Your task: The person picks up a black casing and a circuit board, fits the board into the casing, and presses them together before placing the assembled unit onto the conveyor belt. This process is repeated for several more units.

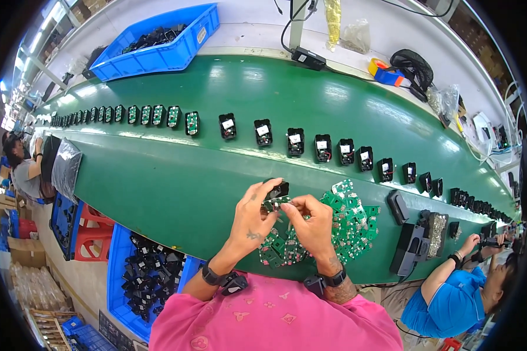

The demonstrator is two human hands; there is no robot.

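While pinched, circuit board [277, 203]: above worktop [140, 181], near middle of front edge, beside loose board pile [354, 219].
Left hand [252, 216]: fingers narrow, holding board's left end; black housing [282, 189] just behind, cannot tell whether gripped too.
Right hand [313, 219]: fingers narrow, on board's right end.
Board handling: probably light, stiff, fragile at components; best held by edges.
White patches [263, 130] on housing row [295, 150]: maybe labels; writing too small to read.

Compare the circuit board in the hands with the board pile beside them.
The circuit board is held up between left hand and right hand; the board pile lies on the table. The circuit board is single; the board pile holds many, overlapping. Both show green.
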